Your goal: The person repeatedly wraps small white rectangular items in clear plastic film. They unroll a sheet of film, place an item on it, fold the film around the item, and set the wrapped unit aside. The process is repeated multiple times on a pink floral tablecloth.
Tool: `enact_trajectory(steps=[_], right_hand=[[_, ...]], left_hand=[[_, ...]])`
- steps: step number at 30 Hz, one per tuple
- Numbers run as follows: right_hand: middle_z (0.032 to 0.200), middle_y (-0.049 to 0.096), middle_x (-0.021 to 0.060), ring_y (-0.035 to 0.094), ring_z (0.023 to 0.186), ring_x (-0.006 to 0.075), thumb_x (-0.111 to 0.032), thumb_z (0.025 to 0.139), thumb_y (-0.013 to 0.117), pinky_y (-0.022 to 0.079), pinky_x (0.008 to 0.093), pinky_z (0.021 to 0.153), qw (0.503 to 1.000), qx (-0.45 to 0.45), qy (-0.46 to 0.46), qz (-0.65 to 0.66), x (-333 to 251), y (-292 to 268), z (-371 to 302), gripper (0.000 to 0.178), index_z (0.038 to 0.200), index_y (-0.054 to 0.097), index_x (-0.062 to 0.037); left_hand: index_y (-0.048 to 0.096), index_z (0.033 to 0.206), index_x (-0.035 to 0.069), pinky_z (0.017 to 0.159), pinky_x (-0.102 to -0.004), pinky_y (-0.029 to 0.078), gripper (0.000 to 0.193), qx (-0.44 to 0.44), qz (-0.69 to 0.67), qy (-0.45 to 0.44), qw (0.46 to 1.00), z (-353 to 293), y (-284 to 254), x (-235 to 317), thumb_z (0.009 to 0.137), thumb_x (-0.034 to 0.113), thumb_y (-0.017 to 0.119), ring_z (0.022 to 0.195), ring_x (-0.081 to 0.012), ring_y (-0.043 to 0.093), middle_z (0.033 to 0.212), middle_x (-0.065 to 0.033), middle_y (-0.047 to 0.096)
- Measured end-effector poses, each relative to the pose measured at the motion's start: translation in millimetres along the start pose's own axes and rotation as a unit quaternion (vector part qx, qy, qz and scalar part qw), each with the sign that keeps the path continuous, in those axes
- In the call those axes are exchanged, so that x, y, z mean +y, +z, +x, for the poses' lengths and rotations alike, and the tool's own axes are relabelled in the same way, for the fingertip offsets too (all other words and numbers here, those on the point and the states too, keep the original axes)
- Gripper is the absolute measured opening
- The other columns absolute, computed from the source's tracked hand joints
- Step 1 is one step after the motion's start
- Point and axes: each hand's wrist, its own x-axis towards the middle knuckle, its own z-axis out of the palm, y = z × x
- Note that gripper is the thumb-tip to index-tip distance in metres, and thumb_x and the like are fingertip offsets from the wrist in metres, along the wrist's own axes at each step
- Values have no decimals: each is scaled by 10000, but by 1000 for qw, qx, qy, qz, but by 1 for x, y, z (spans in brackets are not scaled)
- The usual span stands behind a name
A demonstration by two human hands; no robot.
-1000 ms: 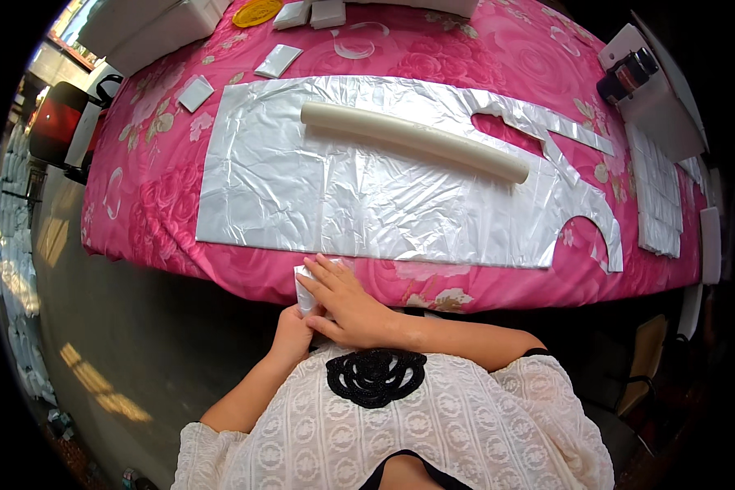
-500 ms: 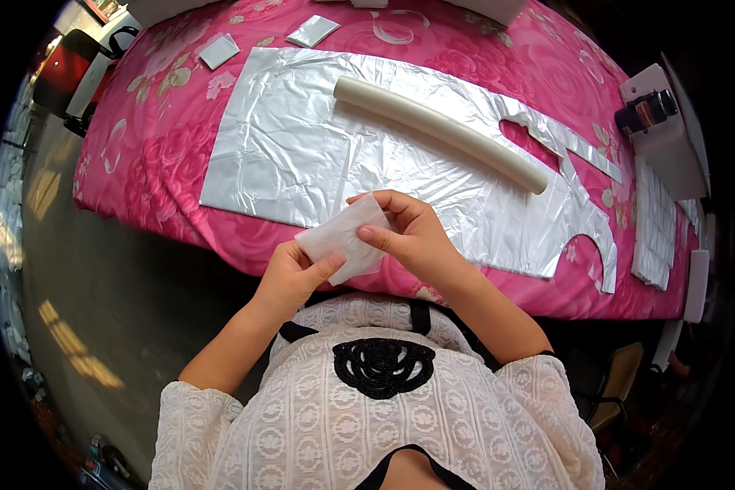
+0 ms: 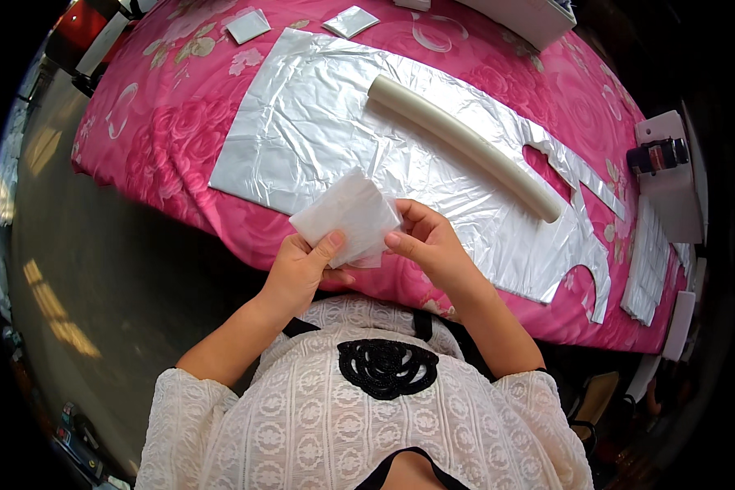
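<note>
A folded, translucent white plastic sheet (image 3: 347, 216) is held in front of me, over the table's near edge. My left hand (image 3: 298, 273) pinches its lower left part, thumb on top and fingers beneath. At its right edge, my right hand (image 3: 434, 245) grips a thin, clear layer between thumb and curled fingers. Beyond my hands, flat thin plastic aprons (image 3: 278, 122) are spread out, with cut-out openings at the right end. A long, pale tube (image 3: 465, 151) lies diagonally across them.
The table has a pink floral cloth (image 3: 155, 155). Two small folded packets, one (image 3: 248, 26) left of the other (image 3: 351, 22), lie at the back. A white box (image 3: 518, 20) stands behind. At right are a stack of folded white plastic (image 3: 647, 269) and a dark cylindrical object (image 3: 657, 155).
My right hand has moved from the sheet's top to its right edge. More of the sheet's face now shows, with a clear layer at its edge. The whole view has turned slightly.
</note>
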Motion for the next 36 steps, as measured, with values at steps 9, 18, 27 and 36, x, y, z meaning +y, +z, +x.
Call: enact_trajectory(steps=[9,18,27,36], right_hand=[[1023,601,93,583,894,153,-330,845,595,446,292,832,1000,25,17,-8,14,-18,-10,478,1189,486,-16],[996,607,56,565,926,122,-204,802,661,444,270,811,995,5,-52,-83,1,3,-12,346,1076,573,-12],[838,621,33,593,788,177,-24,670,684,458,285,679,819,44,-326,-471,-2,14,-18,254,913,637,-83],[1004,603,21,552,901,212,-178,592,763,442,346,745,710,-14,-426,-560,6,28,-25,409,972,618,-140]], left_hand=[[573,1085,5,627,-237,491,291,10,49,63,997,3,1,7,867,196,596,828,-113,597,960,-55,626],[621,1019,-1,628,-204,453,206,-35,221,96,970,-2,3,-10,826,71,624,729,-52,555,822,-13,629],[363,1283,29,872,-318,455,479,-125,-221,-99,962,-1,2,-14,873,174,565,1060,-209,527,1154,-108,499],[310,1308,-8,992,-406,383,522,-16,-199,-45,979,7,8,8,801,-27,430,1168,-286,454,1283,-179,426]])
